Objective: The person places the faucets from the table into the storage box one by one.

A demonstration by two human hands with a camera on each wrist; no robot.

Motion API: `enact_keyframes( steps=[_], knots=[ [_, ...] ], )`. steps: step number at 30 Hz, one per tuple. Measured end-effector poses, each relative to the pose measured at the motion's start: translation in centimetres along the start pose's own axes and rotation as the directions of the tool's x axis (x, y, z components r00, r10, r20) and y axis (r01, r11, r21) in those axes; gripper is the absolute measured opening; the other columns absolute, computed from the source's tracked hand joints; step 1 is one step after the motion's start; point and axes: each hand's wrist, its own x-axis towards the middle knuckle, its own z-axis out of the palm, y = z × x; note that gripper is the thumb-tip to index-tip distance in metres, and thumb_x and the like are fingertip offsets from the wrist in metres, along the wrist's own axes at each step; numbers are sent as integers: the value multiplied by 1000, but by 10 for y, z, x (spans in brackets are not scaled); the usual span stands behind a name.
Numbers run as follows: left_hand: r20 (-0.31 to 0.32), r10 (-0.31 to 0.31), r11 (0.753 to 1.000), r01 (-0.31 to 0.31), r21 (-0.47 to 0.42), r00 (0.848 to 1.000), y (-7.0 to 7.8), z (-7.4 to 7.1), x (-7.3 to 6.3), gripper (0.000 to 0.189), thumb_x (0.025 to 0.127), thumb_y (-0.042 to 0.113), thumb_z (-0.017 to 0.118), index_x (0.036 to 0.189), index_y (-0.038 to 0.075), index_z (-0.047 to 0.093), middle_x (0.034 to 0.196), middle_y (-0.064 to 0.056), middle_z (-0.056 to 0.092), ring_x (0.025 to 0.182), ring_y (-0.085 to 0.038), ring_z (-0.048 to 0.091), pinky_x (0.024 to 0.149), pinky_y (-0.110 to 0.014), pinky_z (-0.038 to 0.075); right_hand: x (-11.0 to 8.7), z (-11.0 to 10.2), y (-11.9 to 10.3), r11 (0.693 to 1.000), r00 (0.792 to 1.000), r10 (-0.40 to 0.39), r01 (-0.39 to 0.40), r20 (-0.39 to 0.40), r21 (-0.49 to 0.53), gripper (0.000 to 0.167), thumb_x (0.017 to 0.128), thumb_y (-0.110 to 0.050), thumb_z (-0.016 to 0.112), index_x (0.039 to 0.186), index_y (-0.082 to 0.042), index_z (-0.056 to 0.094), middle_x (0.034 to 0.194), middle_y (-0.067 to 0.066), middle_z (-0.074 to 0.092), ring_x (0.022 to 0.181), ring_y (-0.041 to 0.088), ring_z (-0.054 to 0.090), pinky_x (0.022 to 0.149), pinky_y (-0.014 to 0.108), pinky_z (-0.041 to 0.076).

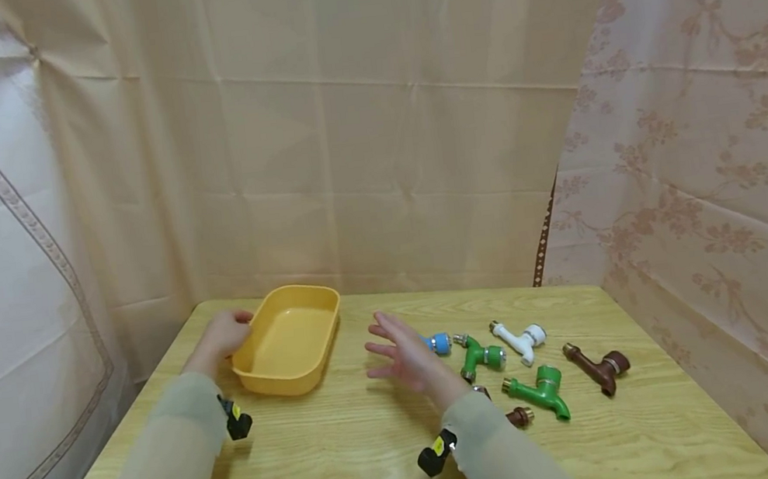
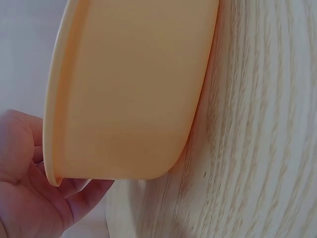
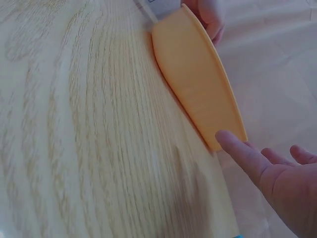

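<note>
Head view moderately bright, warm-toned. A small glare patch is thrown at the lower edge of the surface (image 1: 351,461); fainter sheen is caught inside the yellow basin (image 1: 286,343). Soft shadows are cast beside both sleeves (image 1: 161,458). Wrist views rendered dimmer, hazier, colours muted; wood grain (image 2: 257,124) bowed by distortion, fine detail softened.

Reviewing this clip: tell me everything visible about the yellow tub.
The tub is plain yellow, shallow and oblong, with rounded corners, a narrow lip and a slight sheen; it looks like plastic. It sits upright at the far left of the table, with nothing visible inside. The left hand touches its left side; how firmly is unclear. The right hand is apart from it.
</note>
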Motion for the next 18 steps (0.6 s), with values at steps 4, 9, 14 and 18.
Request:
enact_keyframes(
  steps=[4, 9, 14, 18],
  knots=[
    [4, 15, 1000, -15, -6, 1000, 2, 2, -1, 43, 94, 4, 48, 133, -13, 56, 123, -30, 61, 95, -33, 64, 70, -34, 57, -3, -4, -4, 1000, 1000, -13, 14, 7, -16, 77, 104, -46, 55, 161, -10, 18, 163, 20, 24, 146, 47, 27, 103, 68, 42],
    [5, 47, 999, -47, 13, 999, 2, 5, 0, 41, 95, 4, 49, 131, -13, 57, 121, -28, 63, 90, -28, 64, 66, -32, 56, -6, -12, -8, 999, 1000, -25, 25, 16, -37, 80, 103, -48, 56, 161, -9, 16, 164, 21, 23, 146, 48, 26, 103, 68, 41],
    [10, 64, 998, -64, 13, 998, 6, 10, -2, 39, 96, 5, 51, 130, -13, 58, 120, -28, 64, 92, -28, 65, 69, -32, 57, -9, -19, -11, 996, 999, -32, 33, 13, -78, 79, 105, -47, 52, 162, -6, 14, 164, 23, 21, 145, 49, 27, 102, 67, 43],
    [21, 58, 998, -58, -8, 998, 10, 15, -3, 40, 96, 5, 53, 131, -13, 57, 119, -27, 63, 92, -28, 64, 65, -31, 56, -11, -22, -13, 995, 1000, -26, 27, 8, -92, 76, 105, -47, 51, 161, -8, 18, 164, 22, 22, 146, 49, 26, 103, 67, 43]
  ],
)
